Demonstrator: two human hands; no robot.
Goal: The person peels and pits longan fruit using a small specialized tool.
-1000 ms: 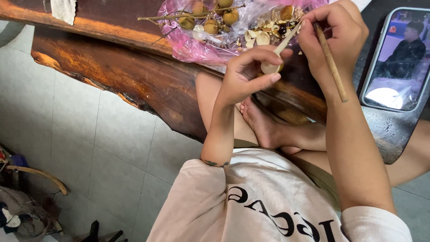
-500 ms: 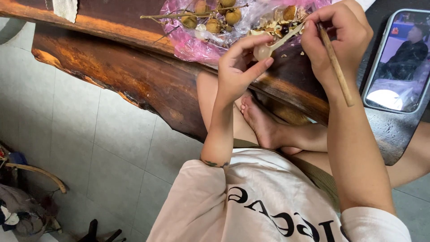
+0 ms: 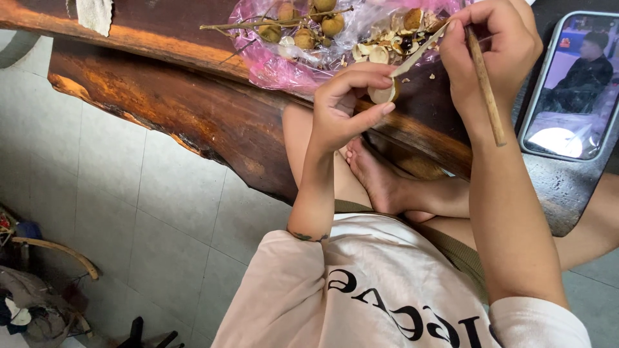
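Left hand point(image 3: 345, 106) pinches a small round fruit point(image 3: 384, 94) above the wooden table edge point(image 3: 193, 109); right hand point(image 3: 490, 48) grips a knife point(image 3: 480, 77), blade at it. Shells point(image 3: 380, 48) already heaped in the pink bag point(image 3: 284, 67), several whole fruits point(image 3: 306, 29) still waiting

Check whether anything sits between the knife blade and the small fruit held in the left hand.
Nothing visible does. The left hand pinches the small fruit, and the blade of the knife in the right hand already reaches it.
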